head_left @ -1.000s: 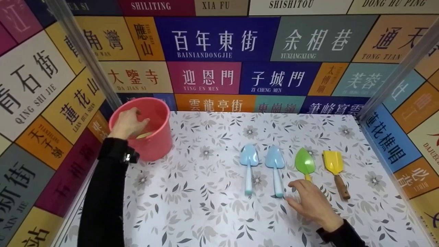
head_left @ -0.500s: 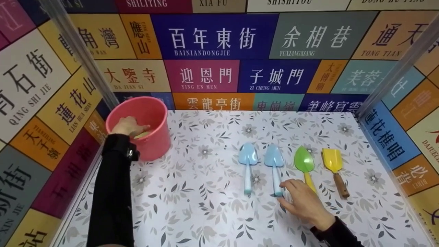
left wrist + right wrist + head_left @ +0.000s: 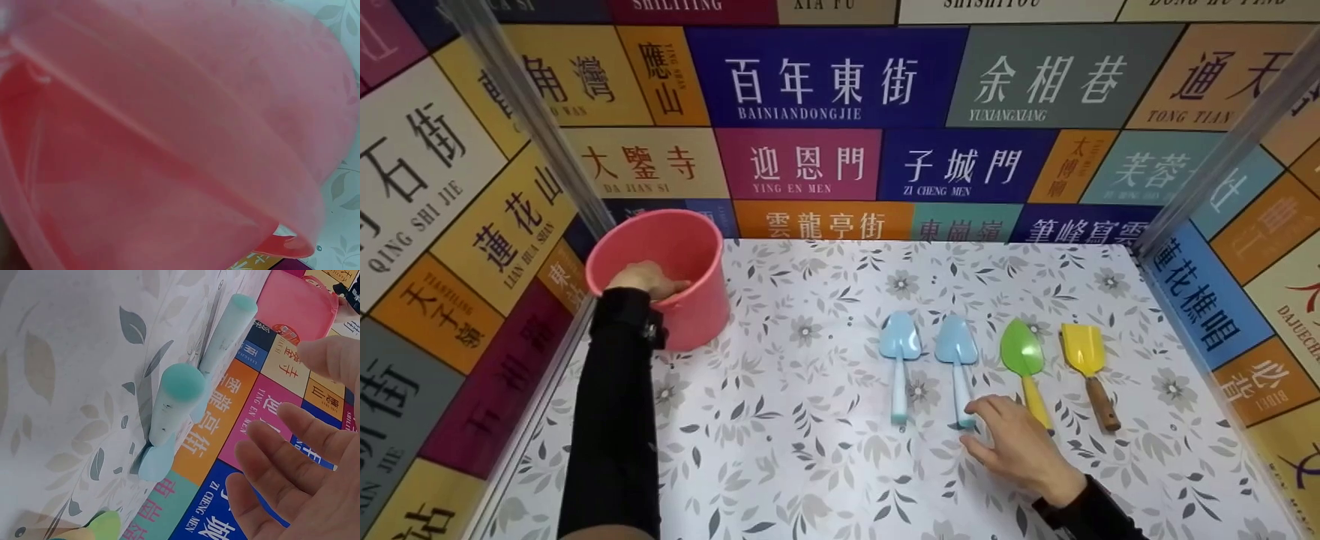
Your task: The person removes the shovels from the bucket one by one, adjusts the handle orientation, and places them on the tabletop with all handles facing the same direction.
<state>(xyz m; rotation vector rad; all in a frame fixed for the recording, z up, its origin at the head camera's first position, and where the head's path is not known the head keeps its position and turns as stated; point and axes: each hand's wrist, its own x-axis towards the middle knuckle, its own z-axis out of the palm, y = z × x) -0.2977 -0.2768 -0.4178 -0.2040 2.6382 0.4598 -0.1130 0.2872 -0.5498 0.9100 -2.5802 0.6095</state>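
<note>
My left hand (image 3: 649,279) reaches down into a pink bucket (image 3: 694,322) at the back left; its fingers are hidden, so what they hold cannot be told. In the left wrist view the bucket's pink wall (image 3: 169,107) fills most of the picture. My right hand (image 3: 1020,446) hovers with relaxed, parted fingers near the handle end of a light blue trowel (image 3: 958,345), holding nothing. Left of it lies another light blue trowel (image 3: 900,341). A green trowel with a yellow handle (image 3: 1023,349) lies to its right, then a yellow shovel with a brown handle (image 3: 1084,351).
A white tabletop with a grey leaf pattern (image 3: 810,420) lies under everything. Panels with coloured signs (image 3: 825,82) wall in the back and both sides. The bucket stands close to the back left corner.
My left hand has gone deeper into the bucket, and the pale yellow-green thing seen under it earlier is now hidden. My right hand has moved left, from the green trowel toward the blue trowel's handle.
</note>
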